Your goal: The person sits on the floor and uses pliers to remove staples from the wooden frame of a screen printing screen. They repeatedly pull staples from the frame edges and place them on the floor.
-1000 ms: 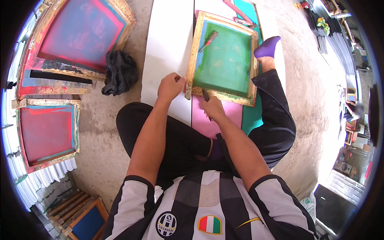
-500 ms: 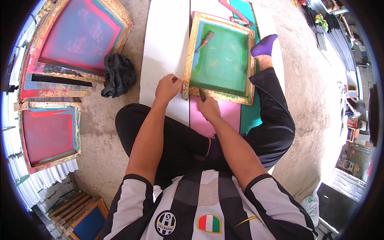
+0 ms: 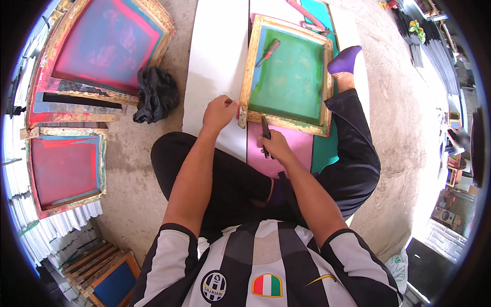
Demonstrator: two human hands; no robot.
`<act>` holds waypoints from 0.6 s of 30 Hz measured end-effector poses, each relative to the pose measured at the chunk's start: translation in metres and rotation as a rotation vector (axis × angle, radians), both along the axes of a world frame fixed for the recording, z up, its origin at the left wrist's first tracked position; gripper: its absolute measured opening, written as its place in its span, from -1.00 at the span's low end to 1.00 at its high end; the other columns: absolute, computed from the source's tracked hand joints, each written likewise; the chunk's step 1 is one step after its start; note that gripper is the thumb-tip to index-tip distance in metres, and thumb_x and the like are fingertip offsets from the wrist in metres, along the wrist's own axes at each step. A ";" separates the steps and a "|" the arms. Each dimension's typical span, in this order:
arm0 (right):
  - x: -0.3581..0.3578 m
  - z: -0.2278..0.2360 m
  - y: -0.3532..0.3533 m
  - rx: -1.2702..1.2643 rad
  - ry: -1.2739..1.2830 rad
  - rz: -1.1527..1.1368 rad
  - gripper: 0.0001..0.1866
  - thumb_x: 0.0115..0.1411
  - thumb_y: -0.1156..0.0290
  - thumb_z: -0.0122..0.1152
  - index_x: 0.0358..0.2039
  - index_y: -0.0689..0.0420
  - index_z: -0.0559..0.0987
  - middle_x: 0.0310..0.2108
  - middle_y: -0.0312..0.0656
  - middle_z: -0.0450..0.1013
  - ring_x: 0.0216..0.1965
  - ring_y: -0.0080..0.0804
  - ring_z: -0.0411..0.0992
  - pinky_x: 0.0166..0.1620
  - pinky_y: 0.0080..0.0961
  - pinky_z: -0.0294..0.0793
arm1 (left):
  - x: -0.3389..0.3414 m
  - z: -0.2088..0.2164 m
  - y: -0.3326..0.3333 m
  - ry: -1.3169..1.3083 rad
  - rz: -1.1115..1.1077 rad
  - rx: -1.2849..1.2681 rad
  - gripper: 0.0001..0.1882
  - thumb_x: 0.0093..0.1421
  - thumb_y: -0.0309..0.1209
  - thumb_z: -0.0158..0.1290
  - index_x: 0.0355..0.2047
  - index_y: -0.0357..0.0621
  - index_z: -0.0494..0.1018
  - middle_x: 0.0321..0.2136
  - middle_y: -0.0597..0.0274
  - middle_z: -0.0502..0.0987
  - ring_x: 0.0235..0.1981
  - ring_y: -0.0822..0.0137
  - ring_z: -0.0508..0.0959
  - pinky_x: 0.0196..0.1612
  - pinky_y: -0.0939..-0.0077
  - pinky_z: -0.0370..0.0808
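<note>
A wooden screen-printing frame [image 3: 328, 82] with green mesh [image 3: 289, 77] lies on coloured boards in front of me. My right hand [image 3: 277, 145] is closed round dark pliers [image 3: 266, 134], their jaws toward the frame's near rail, close to its left corner. My left hand [image 3: 221, 112] is just left of that corner, thumb and fingers pinched together. Whatever they hold is too small to make out. Beside the corner shows a small red bit [image 3: 239, 111]. On the mesh lies a hand tool with a dark and red handle [image 3: 272, 48].
A red-handled tool [image 3: 316, 27] lies beyond the frame. At left are a large pink-blue screen [image 3: 102, 46], a smaller red one [image 3: 66, 169] and a crumpled black plastic bag [image 3: 156, 94]. My purple-socked foot [image 3: 343, 60] rests by the frame's right side.
My right hand has drawn back slightly and turned, so more of the pliers, handles included, shows now. My left hand stays by the corner. The whole view has shifted slightly.
</note>
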State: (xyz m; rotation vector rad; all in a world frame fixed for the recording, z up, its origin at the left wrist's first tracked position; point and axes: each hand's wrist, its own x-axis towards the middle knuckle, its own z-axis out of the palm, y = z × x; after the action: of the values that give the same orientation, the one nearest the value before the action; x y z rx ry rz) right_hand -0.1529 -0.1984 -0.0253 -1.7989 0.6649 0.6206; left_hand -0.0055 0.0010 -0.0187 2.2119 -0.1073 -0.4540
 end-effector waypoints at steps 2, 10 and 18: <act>0.001 0.000 -0.011 0.121 0.053 -0.002 -0.68 0.21 0.17 0.26 -0.34 0.22 0.58 -0.54 -0.19 0.51 -0.48 -0.42 0.55 -0.39 -0.32 0.59 | 0.000 0.000 -0.001 -0.017 -0.003 -0.001 -0.53 0.26 -0.09 0.19 -0.22 -0.38 0.63 -0.28 -0.15 0.68 -0.22 -0.01 0.69 -0.10 0.20 0.57; 0.030 0.031 -0.038 0.250 0.249 0.020 -0.56 0.36 0.19 0.17 0.00 0.34 0.44 -0.33 0.03 0.54 -0.44 -0.16 0.59 -0.42 -0.09 0.64 | -0.001 0.006 0.002 -0.020 -0.012 -0.003 -0.56 0.28 -0.08 0.16 -0.26 -0.31 0.63 -0.33 -0.08 0.69 -0.27 0.02 0.68 -0.14 0.18 0.56; 0.056 0.030 -0.052 0.200 0.419 0.172 -0.57 0.39 0.16 0.13 -0.02 0.33 0.46 -0.27 0.12 0.59 -0.37 -0.09 0.65 -0.39 -0.07 0.69 | -0.001 0.010 0.000 -0.007 0.006 -0.046 -0.58 0.28 -0.14 0.20 -0.25 -0.37 0.63 -0.35 -0.13 0.68 -0.28 0.04 0.69 -0.16 0.23 0.56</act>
State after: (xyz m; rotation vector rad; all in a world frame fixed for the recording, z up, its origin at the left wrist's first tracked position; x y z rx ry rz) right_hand -0.0964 -0.2504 0.0051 -1.5604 0.7007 1.1591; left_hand -0.0063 0.0007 -0.0088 2.1679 -0.1132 -0.4367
